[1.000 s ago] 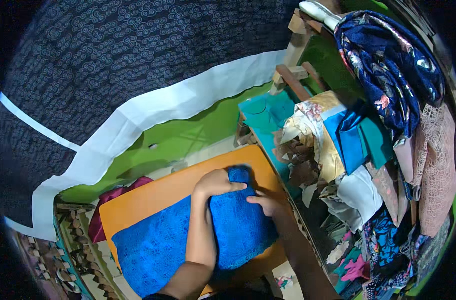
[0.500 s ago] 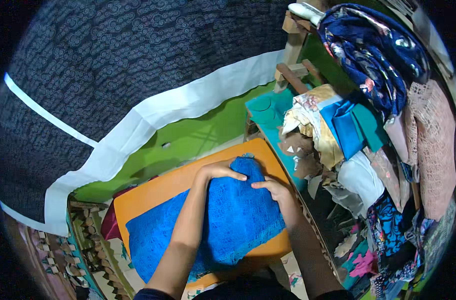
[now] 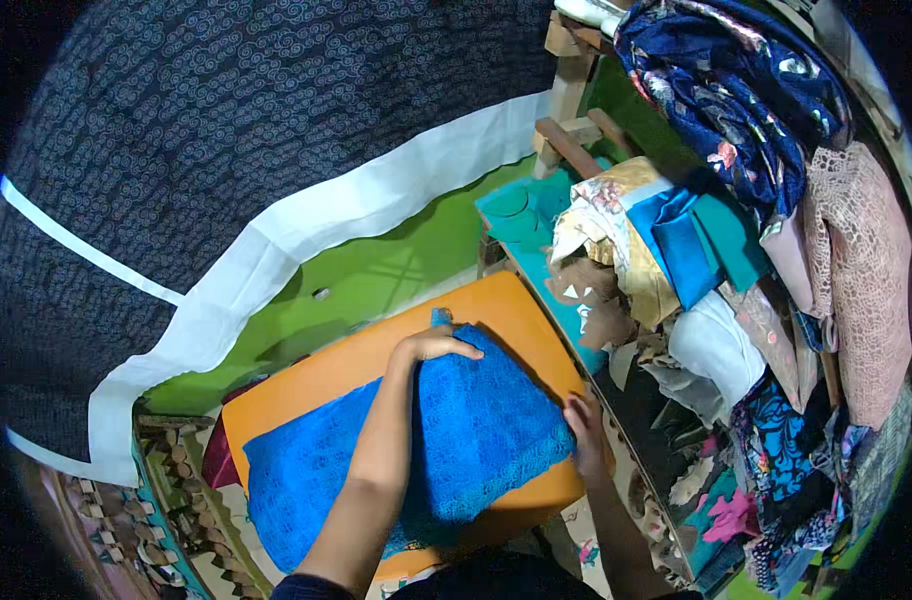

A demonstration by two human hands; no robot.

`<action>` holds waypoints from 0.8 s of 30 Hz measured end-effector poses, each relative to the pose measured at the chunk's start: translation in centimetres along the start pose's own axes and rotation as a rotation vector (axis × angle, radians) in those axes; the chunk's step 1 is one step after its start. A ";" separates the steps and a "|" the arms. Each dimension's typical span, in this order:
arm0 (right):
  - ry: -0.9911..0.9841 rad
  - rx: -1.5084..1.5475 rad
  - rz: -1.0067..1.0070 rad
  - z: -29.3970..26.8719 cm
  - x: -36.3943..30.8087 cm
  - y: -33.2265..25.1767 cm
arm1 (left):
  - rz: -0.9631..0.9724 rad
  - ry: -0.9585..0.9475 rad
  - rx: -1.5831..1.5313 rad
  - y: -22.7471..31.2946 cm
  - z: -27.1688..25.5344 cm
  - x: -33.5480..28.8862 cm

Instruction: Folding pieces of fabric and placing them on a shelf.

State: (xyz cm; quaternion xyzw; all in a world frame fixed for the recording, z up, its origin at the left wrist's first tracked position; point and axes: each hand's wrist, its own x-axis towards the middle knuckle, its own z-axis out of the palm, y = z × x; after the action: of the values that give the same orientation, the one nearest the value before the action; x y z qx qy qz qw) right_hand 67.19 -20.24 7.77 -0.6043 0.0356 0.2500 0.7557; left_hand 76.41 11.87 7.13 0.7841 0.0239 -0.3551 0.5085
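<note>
A bright blue lace cloth (image 3: pixel 496 430) lies spread and partly raised over an orange padded surface (image 3: pixel 326 383). My left hand (image 3: pixel 438 346) grips the cloth's far edge, thumb and fingers pressed together on a fold. Past those fingers a small lighter blue bit of the cloth pokes up. At the cloth's right edge is my right hand (image 3: pixel 584 425), its fingers stretched and slightly apart, touching or very close to the border. Whether it pinches any fabric does not show.
On the right, a teal-topped table (image 3: pixel 524 212) carries heaped fabrics, including a white cloth (image 3: pixel 716 345) and a shiny blue one (image 3: pixel 676 250). A navy floral cloth (image 3: pixel 736 110) hangs above. A dark patterned curtain (image 3: pixel 276 110) with a white border covers the green wall (image 3: pixel 396 262).
My right hand has left the cloth's far fold beside my left hand and moved right and nearer to the right edge. The far tip of the cloth has sunk. My left hand keeps its place.
</note>
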 end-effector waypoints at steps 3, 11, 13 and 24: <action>0.340 -0.013 -0.153 1.1 -2.1 3.0 | -0.019 0.029 0.046 -0.8 -0.3 0.6; 0.725 0.422 0.151 7.3 -3.2 1.4 | -0.042 0.069 0.018 1.2 0.8 -0.5; 0.809 0.401 0.160 7.9 -4.5 2.9 | -0.223 0.246 0.474 2.6 1.4 -0.8; 0.185 0.814 0.316 9.1 -0.8 5.5 | -0.273 -0.013 -0.353 -0.9 -2.3 -2.9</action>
State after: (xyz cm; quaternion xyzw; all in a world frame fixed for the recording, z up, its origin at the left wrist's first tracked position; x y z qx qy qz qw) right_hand 61.93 -11.22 5.62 -0.2644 0.2904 0.2730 0.8782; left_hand 75.15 15.09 8.64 0.6702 0.1884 -0.4158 0.5852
